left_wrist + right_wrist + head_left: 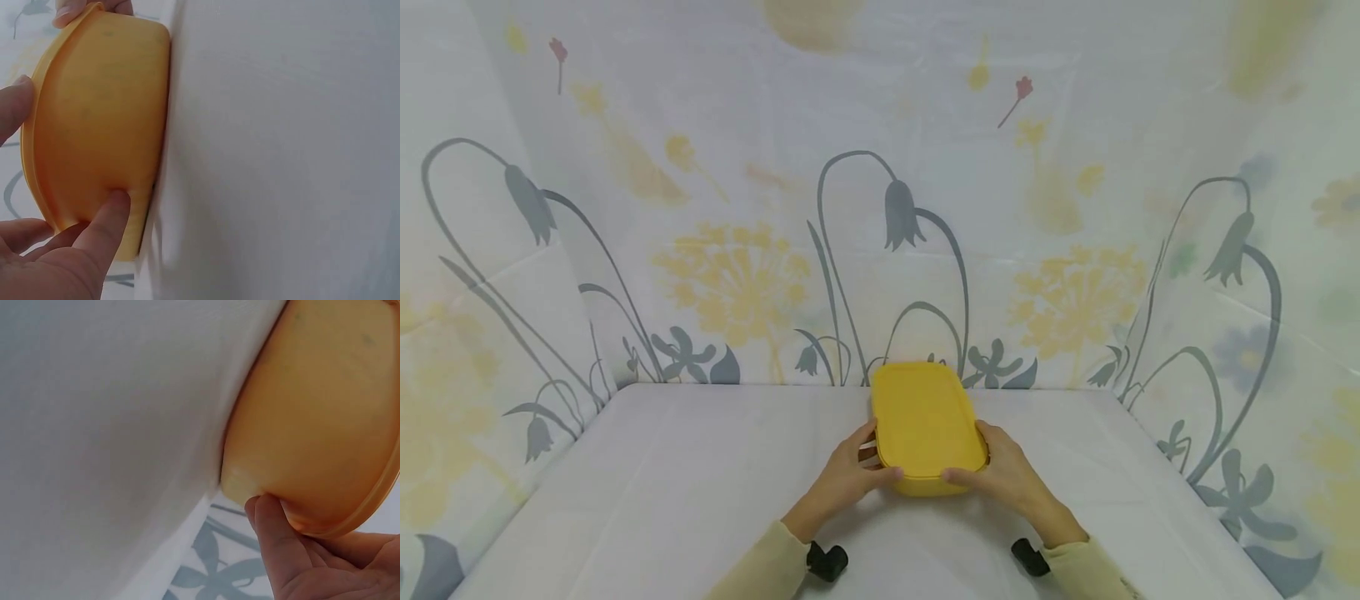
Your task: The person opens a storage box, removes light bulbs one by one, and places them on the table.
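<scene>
A yellow plastic food container (928, 421) with a rounded rectangular lid sits on the white table, long side pointing away from me. My left hand (844, 479) holds its near left corner, thumb at the front edge and fingers along the left wall. On the opposite side, my right hand (1011, 475) grips the near right corner the same way. The left wrist view shows fingertips pressing the container's side wall (106, 106) below the projecting lid rim. In the right wrist view, fingers (278, 537) press against the wall (312, 419) near the container's base. The contents are hidden.
The white tabletop (715, 467) spreads out to both sides of the container. Behind it hangs a white sheet (917, 108) printed with grey and yellow flowers, close to the container's far end. Black wrist devices (827, 562) are at both sleeve cuffs.
</scene>
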Tool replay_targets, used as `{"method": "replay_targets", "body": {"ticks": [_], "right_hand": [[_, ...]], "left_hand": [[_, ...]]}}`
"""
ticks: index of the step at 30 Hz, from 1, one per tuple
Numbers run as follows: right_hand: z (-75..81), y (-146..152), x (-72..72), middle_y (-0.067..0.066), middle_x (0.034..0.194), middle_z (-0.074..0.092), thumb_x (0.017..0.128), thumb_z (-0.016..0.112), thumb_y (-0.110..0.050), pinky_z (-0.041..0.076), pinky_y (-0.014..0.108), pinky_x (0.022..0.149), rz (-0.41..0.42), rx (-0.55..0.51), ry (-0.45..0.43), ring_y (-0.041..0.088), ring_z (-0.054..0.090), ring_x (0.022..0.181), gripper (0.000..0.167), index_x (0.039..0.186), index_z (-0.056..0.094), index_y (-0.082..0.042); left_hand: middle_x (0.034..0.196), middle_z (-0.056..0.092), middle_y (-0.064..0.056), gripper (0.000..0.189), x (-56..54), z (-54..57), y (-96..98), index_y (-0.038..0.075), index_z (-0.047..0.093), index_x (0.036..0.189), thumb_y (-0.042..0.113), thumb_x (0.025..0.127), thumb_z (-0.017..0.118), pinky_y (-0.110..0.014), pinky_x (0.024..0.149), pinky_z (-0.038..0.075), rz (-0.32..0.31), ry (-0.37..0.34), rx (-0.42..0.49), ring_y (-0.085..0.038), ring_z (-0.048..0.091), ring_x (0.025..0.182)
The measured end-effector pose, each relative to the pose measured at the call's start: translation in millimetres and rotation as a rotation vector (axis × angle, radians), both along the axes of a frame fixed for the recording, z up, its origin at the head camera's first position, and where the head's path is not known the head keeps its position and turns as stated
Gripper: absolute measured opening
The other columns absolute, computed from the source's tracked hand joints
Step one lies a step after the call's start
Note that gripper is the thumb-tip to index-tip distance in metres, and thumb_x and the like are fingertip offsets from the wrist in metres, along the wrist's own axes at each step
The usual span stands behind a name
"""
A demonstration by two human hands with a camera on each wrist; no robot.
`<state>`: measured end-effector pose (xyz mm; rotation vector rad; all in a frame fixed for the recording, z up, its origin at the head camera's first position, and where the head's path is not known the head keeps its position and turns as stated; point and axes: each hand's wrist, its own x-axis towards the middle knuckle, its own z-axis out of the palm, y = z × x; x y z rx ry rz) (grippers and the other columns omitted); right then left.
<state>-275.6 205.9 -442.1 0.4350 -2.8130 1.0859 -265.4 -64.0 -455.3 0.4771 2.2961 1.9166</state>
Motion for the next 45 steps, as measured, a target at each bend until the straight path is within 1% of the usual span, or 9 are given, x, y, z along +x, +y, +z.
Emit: {"method": "replay_targets", "body": {"ticks": [6,15,21,23,28,34,41,45], "right_hand": [[0.4,-13,-0.1,0.022,0.137,0.046,0.066,0.077,-0.062,0.036,0.050,0.104,0.015,-0.008,0.007,0.034,0.045,0.124,0.111,0.142,0.033,0.007],[0.4,-31,-3.4,0.016,0.133,0.050,0.062,0.077,-0.067,0.040,0.047,0.101,0.009,-0.002,0.019,0.029,0.048,0.119,0.110,0.139,0.041,0.003],[2.5,-41,0.0,0.015,0.130,0.052,0.060,0.078,-0.066,0.041,0.045,0.099,0.022,-0.016,0.030,0.027,0.049,0.116,0.109,0.137,0.044,0.003],[2.6,-43,0.6,0.016,0.130,0.052,0.061,0.078,-0.066,0.041,0.046,0.098,0.026,-0.020,0.032,0.027,0.050,0.116,0.108,0.136,0.044,0.003],[0.9,-49,1.5,0.014,0.130,0.052,0.061,0.076,-0.067,0.041,0.044,0.098,0.033,0.007,0.036,0.026,0.050,0.116,0.108,0.136,0.044,0.003],[0.5,-56,1.7,0.012,0.123,0.055,0.060,0.077,-0.067,0.043,0.042,0.094,0.032,0.018,0.071,0.023,0.051,0.109,0.105,0.133,0.047,0.003],[0.6,-65,0.4,0.008,0.117,0.056,0.060,0.076,-0.070,0.044,0.038,0.087,0.040,0.016,0.065,0.018,0.051,0.101,0.102,0.129,0.050,0.000],[1.5,-69,0.8,0.008,0.118,0.056,0.060,0.076,-0.069,0.045,0.037,0.086,0.043,0.007,0.066,0.017,0.050,0.099,0.102,0.129,0.050,0.001]], "left_hand": [[0.146,0.037,-0.014,0.097,2.8,0.1,-14.0,0.011,0.022,0.152,0.029,0.077,0.081,-0.037,0.097,0.046,0.010,0.000,-0.021,-0.032,0.047,0.127],[0.150,0.032,-0.016,0.100,7.4,3.1,-33.3,0.009,0.018,0.153,0.035,0.078,0.079,-0.039,0.098,0.045,0.013,-0.002,-0.049,-0.034,0.043,0.129],[0.149,0.033,-0.017,0.099,9.9,2.6,-43.5,0.008,0.019,0.152,0.033,0.078,0.079,-0.038,0.098,0.045,0.025,-0.007,-0.060,-0.035,0.043,0.129],[0.149,0.033,-0.017,0.099,10.6,2.1,-46.4,0.008,0.019,0.152,0.032,0.078,0.079,-0.038,0.098,0.046,0.023,-0.005,-0.053,-0.035,0.044,0.129],[0.147,0.035,-0.019,0.097,12.7,0.9,-52.1,0.006,0.020,0.152,0.028,0.079,0.079,-0.038,0.096,0.047,0.024,-0.003,-0.048,-0.036,0.046,0.126],[0.147,0.035,-0.019,0.095,14.3,4.2,-58.1,0.005,0.022,0.151,0.028,0.079,0.079,-0.040,0.097,0.046,0.048,0.000,-0.077,-0.036,0.045,0.127],[0.146,0.037,-0.019,0.094,15.1,5.8,-66.5,0.005,0.023,0.151,0.026,0.079,0.080,-0.042,0.098,0.045,0.065,-0.001,-0.078,-0.036,0.046,0.126],[0.146,0.038,-0.017,0.096,14.8,5.4,-70.3,0.006,0.023,0.151,0.028,0.078,0.080,-0.042,0.099,0.044,0.065,-0.003,-0.086,-0.035,0.047,0.126]]}}
